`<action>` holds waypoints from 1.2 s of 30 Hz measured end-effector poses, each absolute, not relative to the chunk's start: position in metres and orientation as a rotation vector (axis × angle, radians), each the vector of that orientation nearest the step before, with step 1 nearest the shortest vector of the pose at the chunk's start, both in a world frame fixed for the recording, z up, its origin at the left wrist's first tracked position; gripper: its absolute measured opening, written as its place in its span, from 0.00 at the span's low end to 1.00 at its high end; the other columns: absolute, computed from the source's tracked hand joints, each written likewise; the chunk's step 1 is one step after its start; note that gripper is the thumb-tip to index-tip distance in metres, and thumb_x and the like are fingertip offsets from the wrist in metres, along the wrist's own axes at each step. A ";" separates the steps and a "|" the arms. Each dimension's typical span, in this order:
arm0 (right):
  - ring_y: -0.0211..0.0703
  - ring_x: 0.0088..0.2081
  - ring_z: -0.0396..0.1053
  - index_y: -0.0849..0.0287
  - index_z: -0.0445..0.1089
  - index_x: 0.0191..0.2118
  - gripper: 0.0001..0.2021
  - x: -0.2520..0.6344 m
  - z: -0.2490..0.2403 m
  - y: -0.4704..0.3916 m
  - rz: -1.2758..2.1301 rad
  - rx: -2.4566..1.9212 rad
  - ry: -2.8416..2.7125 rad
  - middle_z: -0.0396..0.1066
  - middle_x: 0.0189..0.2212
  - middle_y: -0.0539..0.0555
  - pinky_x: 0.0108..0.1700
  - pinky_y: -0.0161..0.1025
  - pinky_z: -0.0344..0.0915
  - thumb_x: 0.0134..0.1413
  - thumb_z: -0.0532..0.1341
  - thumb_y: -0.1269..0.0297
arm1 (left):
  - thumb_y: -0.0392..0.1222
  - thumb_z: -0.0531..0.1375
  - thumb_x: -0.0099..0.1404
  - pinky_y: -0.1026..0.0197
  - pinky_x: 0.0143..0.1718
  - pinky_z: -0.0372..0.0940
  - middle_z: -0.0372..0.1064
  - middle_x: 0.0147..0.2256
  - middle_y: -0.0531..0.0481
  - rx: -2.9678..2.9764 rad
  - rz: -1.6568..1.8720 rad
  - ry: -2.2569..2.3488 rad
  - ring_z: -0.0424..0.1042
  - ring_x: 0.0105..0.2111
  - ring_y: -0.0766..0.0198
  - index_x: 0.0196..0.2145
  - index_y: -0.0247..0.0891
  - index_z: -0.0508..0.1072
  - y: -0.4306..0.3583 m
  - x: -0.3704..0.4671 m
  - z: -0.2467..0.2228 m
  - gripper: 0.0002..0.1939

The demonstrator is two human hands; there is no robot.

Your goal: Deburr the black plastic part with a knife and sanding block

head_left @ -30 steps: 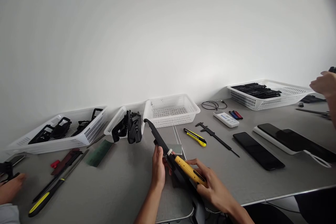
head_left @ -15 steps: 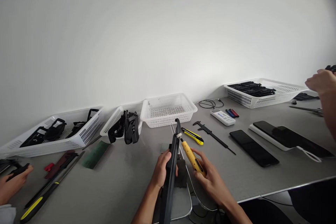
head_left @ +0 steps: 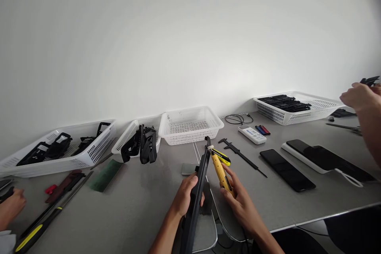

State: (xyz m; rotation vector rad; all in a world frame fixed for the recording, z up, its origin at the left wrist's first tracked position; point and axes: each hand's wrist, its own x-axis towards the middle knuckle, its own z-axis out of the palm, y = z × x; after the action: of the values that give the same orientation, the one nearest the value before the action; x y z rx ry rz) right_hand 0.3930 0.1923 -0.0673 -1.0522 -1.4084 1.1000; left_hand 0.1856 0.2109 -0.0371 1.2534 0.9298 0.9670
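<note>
My left hand [head_left: 185, 196] is closed around a long black plastic part [head_left: 198, 190], which slants upward and away from me over the table. My right hand [head_left: 241, 201] grips a yellow pen-shaped handheld tool [head_left: 220, 170] with a dark switch area on its side. The tool's tip meets or nearly meets the upper end of the black part, where a small pale piece [head_left: 210, 147] shows; actual contact is hard to make out. Behind the tool lies a yellow utility knife [head_left: 224, 158], partly covered. A black caliper [head_left: 242, 156] rests to its right.
White baskets stand along the wall: a middle one [head_left: 190, 137], two at left with black parts, and one at right [head_left: 285, 117]. Phones [head_left: 287, 170], a green sheet [head_left: 106, 175] and files [head_left: 44, 222] lie about. Co-workers' hands [head_left: 12, 206] work at both sides.
The black part's upper end and the yellow tool's tip have shifted slightly right, now overlapping the utility knife. The co-workers' hands at both edges have moved a little left.
</note>
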 end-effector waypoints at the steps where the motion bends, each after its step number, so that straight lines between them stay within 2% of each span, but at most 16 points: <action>1: 0.54 0.66 0.64 0.47 0.52 0.74 0.33 0.393 -0.067 0.192 1.111 -1.057 -1.407 0.60 0.70 0.59 0.67 0.52 0.58 0.68 0.58 0.51 | 0.63 0.51 0.73 0.64 0.19 0.54 0.65 0.15 0.53 1.252 0.966 0.931 0.59 0.14 0.66 0.36 0.38 0.70 0.211 0.186 -0.036 0.25; 3: 0.53 0.59 0.69 0.48 0.53 0.74 0.33 0.394 -0.064 0.191 1.105 -1.077 -1.396 0.65 0.65 0.59 0.63 0.49 0.63 0.68 0.59 0.50 | 0.63 0.51 0.73 0.64 0.19 0.55 0.66 0.16 0.53 1.247 0.963 0.928 0.59 0.14 0.66 0.36 0.37 0.71 0.210 0.186 -0.035 0.25; 6: 0.48 0.41 0.72 0.52 0.54 0.73 0.33 0.394 -0.056 0.188 1.133 -1.099 -1.395 0.74 0.45 0.55 0.47 0.44 0.68 0.66 0.58 0.53 | 0.64 0.52 0.72 0.63 0.19 0.55 0.66 0.16 0.53 1.237 0.961 0.923 0.60 0.14 0.66 0.37 0.36 0.73 0.210 0.186 -0.033 0.26; 8: 0.44 0.32 0.65 0.54 0.56 0.71 0.33 0.394 -0.049 0.185 1.192 -1.100 -1.432 0.70 0.32 0.49 0.37 0.39 0.64 0.63 0.58 0.57 | 0.64 0.53 0.72 0.63 0.20 0.56 0.67 0.16 0.52 1.220 1.008 0.938 0.61 0.15 0.65 0.36 0.36 0.75 0.210 0.185 -0.033 0.27; 11: 0.41 0.28 0.57 0.55 0.62 0.67 0.33 0.393 -0.042 0.181 1.231 -1.080 -1.571 0.61 0.26 0.45 0.32 0.37 0.54 0.54 0.58 0.64 | 0.65 0.53 0.70 0.62 0.20 0.54 0.66 0.16 0.50 1.143 1.138 0.996 0.59 0.15 0.66 0.29 0.36 0.75 0.213 0.184 -0.036 0.29; 13: 0.40 0.29 0.55 0.55 0.65 0.65 0.34 0.393 -0.040 0.178 1.232 -1.077 -1.671 0.59 0.26 0.44 0.32 0.37 0.53 0.50 0.58 0.67 | 0.67 0.53 0.69 0.62 0.19 0.52 0.64 0.15 0.51 1.054 1.207 1.030 0.58 0.15 0.66 0.29 0.36 0.77 0.215 0.182 -0.039 0.31; 16: 0.40 0.30 0.56 0.53 0.68 0.63 0.34 0.393 -0.042 0.176 1.234 -1.099 -1.735 0.60 0.26 0.45 0.36 0.38 0.57 0.47 0.58 0.68 | 0.69 0.55 0.66 0.63 0.19 0.53 0.64 0.15 0.53 0.893 1.261 1.038 0.60 0.15 0.66 0.41 0.32 0.81 0.220 0.178 -0.044 0.34; 19: 0.42 0.31 0.61 0.53 0.71 0.61 0.33 0.395 -0.045 0.175 1.267 -1.086 -1.755 0.65 0.28 0.46 0.40 0.40 0.62 0.45 0.59 0.68 | 0.69 0.58 0.63 0.64 0.19 0.54 0.65 0.17 0.55 0.758 1.316 1.010 0.60 0.15 0.67 0.54 0.31 0.78 0.224 0.174 -0.048 0.38; 23: 0.46 0.36 0.67 0.54 0.75 0.58 0.32 0.397 -0.046 0.174 1.311 -1.041 -1.759 0.72 0.35 0.51 0.42 0.42 0.65 0.43 0.60 0.68 | 0.67 0.58 0.64 0.65 0.19 0.53 0.65 0.16 0.57 0.707 1.399 0.943 0.58 0.15 0.68 0.62 0.31 0.72 0.227 0.170 -0.048 0.41; 26: 0.46 0.35 0.68 0.56 0.76 0.59 0.31 0.397 -0.043 0.174 1.372 -1.026 -1.747 0.73 0.33 0.51 0.39 0.41 0.65 0.45 0.60 0.67 | 0.66 0.57 0.65 0.65 0.20 0.53 0.65 0.15 0.56 0.711 1.447 0.941 0.58 0.15 0.68 0.64 0.30 0.70 0.227 0.169 -0.047 0.41; 30: 0.45 0.33 0.68 0.59 0.71 0.64 0.32 0.397 -0.042 0.177 1.441 -0.999 -1.730 0.76 0.33 0.52 0.36 0.39 0.64 0.52 0.61 0.60 | 0.66 0.58 0.64 0.65 0.19 0.52 0.66 0.17 0.57 0.606 1.426 0.982 0.60 0.15 0.68 0.66 0.33 0.68 0.227 0.169 -0.046 0.42; 33: 0.48 0.36 0.72 0.62 0.68 0.66 0.33 0.398 -0.047 0.183 1.298 -1.080 -1.641 0.78 0.35 0.54 0.39 0.40 0.66 0.57 0.61 0.53 | 0.66 0.57 0.65 0.65 0.18 0.52 0.67 0.16 0.55 0.644 1.423 1.013 0.59 0.14 0.67 0.66 0.32 0.68 0.226 0.172 -0.045 0.43; 36: 0.49 0.37 0.75 0.60 0.67 0.68 0.35 0.399 -0.056 0.190 1.015 -1.354 -1.464 0.80 0.39 0.56 0.41 0.40 0.68 0.57 0.62 0.50 | 0.67 0.57 0.65 0.64 0.18 0.52 0.67 0.15 0.53 0.727 1.423 1.019 0.59 0.14 0.66 0.62 0.28 0.72 0.225 0.173 -0.044 0.42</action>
State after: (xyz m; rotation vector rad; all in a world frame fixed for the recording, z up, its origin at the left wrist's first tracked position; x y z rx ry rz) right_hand 0.3985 0.1897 -0.0564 -1.3536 -1.4644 1.0149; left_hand 0.1731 0.2250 -0.0445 0.7267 1.0190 1.4227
